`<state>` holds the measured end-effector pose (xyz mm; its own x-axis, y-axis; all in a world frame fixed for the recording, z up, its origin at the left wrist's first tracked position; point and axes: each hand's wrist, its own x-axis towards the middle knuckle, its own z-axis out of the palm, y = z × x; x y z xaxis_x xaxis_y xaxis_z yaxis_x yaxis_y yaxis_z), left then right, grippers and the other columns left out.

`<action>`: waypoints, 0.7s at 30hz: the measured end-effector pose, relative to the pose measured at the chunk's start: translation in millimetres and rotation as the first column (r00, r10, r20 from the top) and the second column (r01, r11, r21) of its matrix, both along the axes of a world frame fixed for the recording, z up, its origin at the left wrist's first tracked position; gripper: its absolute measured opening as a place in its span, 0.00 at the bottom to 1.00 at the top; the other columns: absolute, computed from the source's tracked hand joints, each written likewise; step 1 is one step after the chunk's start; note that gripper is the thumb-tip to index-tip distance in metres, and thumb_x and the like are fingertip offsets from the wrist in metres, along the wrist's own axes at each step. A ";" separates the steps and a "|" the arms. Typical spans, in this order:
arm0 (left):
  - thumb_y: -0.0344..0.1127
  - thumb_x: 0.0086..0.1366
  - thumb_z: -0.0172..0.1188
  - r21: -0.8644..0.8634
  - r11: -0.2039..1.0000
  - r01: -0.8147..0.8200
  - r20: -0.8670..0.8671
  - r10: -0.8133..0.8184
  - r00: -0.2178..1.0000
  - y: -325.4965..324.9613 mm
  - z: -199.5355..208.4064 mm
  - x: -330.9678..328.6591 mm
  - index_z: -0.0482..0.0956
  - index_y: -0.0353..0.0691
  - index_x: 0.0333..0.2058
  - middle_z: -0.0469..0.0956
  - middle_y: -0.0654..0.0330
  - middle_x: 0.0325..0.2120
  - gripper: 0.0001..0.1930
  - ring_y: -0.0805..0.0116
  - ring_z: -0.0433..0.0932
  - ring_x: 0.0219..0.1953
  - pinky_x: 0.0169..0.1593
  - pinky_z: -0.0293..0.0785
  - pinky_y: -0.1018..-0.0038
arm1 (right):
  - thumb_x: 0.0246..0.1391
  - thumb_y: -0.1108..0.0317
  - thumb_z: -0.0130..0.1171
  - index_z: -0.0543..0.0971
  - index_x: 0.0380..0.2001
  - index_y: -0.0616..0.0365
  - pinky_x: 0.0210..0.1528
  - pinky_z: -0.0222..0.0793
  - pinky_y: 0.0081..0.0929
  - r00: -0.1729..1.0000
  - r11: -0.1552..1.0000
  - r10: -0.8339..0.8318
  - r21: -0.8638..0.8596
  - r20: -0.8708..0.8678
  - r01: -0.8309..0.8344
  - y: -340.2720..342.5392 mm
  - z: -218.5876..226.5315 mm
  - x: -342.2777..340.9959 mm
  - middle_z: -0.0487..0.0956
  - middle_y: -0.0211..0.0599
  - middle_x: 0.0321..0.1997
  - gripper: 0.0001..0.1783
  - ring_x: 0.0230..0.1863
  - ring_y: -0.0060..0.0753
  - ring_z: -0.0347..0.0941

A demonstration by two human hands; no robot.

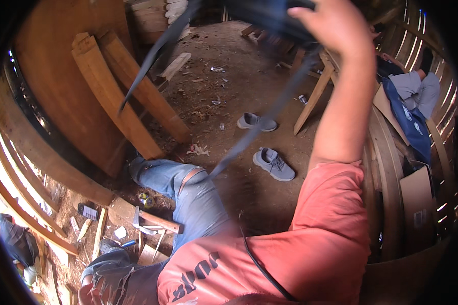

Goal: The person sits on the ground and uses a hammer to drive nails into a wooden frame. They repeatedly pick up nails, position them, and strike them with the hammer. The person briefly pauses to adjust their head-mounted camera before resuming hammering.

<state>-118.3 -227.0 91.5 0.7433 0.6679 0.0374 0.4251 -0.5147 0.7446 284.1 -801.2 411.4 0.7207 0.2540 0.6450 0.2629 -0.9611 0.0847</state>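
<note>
At the top edge, my raised right hand (335, 25) grips a dark, blurred thing with straps (274, 20); its thumb shows, while most of its fingers are hidden. What kind of thing it is I cannot make out. One dark strap (157, 51) hangs toward the leaning planks, and a greyish strap (259, 127) dangles over my jeans (198, 203). My left hand is out of sight. Beside my leg lies a tool with a wooden handle (160, 221) and a metal head, near a yellow tape measure (146, 200).
Two thick planks (107, 96) lean at the left by a brown panel (66, 76). Grey shoes (274, 164) stand on the dirt floor (203, 96). A phone-like device (88, 211) and wood scraps lie lower left. At right are a person in grey trousers (412, 86), a blue cloth item (409, 122) and cardboard (417, 203).
</note>
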 end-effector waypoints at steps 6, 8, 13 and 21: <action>0.33 0.74 0.58 0.019 0.999 0.049 -0.039 -0.048 0.998 4.9 -0.5 48.8 0.80 0.34 0.53 0.83 0.54 0.49 0.13 0.64 0.83 0.51 0.53 0.80 0.69 | 0.66 0.50 0.61 0.86 0.57 0.52 0.60 0.75 0.50 0.599 0.615 -0.786 0.087 0.154 0.784 -224.0 84.9 25.6 0.84 0.47 0.62 0.24 0.62 0.57 0.81; 0.32 0.73 0.58 0.027 0.998 0.057 -0.050 -0.055 0.997 2.9 2.5 63.3 0.80 0.34 0.53 0.83 0.54 0.49 0.13 0.64 0.84 0.51 0.53 0.80 0.68 | 0.66 0.53 0.60 0.86 0.58 0.50 0.60 0.74 0.51 0.465 0.470 -0.883 0.168 0.071 0.867 -254.7 79.5 20.3 0.84 0.45 0.63 0.23 0.64 0.57 0.80; 0.30 0.71 0.61 0.038 0.996 0.084 -0.070 -0.081 0.994 9.7 -0.7 95.2 0.81 0.35 0.52 0.84 0.55 0.47 0.13 0.64 0.84 0.51 0.54 0.80 0.68 | 0.64 0.60 0.58 0.86 0.59 0.46 0.63 0.70 0.54 0.124 0.127 -0.992 0.282 0.027 0.951 -386.1 33.6 30.8 0.83 0.40 0.66 0.22 0.68 0.55 0.78; 0.26 0.67 0.64 0.066 0.998 -0.009 -0.103 0.016 0.995 45.0 -11.7 65.0 0.83 0.36 0.50 0.85 0.56 0.46 0.13 0.64 0.84 0.50 0.55 0.80 0.68 | 0.63 0.63 0.57 0.88 0.55 0.49 0.61 0.73 0.51 0.252 0.244 -0.959 -0.071 0.127 0.967 -382.3 -46.2 67.2 0.85 0.41 0.62 0.20 0.64 0.51 0.80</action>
